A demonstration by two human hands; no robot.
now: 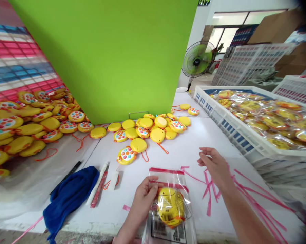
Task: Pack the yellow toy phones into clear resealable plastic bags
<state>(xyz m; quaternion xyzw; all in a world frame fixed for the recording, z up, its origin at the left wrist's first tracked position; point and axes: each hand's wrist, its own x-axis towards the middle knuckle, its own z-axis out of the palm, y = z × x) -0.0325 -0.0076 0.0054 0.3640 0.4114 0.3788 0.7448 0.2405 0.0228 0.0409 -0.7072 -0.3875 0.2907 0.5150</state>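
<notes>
My left hand (146,194) grips the left edge of a clear plastic bag (190,206) near its red-striped top. Inside that bag lies a yellow chick-shaped toy (171,205), its back with a barcode label facing up. Dark print shows through the bag's lower part. My right hand (214,166) hovers to the right of the bag, fingers loosely bent and slightly apart, with nothing visible in them. Torn pink strips (209,193) lie on the table under and beside it. Ahead of both hands is a pile of yellow toys (157,135), some showing colored dots.
A green board (112,61) stands behind the pile. More toys (28,128) are heaped at left. A blue cloth (71,186), a red-handled cutter (99,189) and a white pen (97,183) lie left. A white crate (229,135) of bagged toys stands right; a fan (197,61) is behind.
</notes>
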